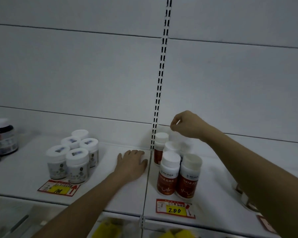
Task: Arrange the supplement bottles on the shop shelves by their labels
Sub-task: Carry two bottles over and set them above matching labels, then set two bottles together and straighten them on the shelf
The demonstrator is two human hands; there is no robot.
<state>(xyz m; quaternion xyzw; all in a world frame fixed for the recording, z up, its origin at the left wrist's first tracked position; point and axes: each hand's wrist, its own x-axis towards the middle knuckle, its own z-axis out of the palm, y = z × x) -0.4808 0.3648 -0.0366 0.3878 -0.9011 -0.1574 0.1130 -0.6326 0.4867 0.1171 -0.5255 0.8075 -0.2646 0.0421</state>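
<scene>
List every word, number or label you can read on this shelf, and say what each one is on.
"200": handwritten on the yellow patch of the red price tag in front of the red-labelled bottles.
"108", roughly: handwritten on the yellow patch of the left price tag, below the white jars; smeared, so not certain.
Print on the red bottle labels: blurred, unreadable.
Labels on the white jars and the dark jars: too small and blurred.

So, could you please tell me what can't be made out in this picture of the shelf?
- Head view: whether the right hand grips the back bottle; blur and the hand hide it.
- Red bottles' label text: too blurred.
- Items at the right edge: hidden by the right arm.
- Dark jars: cut off by the left edge.
- Left price tag: digits unclear.
</scene>
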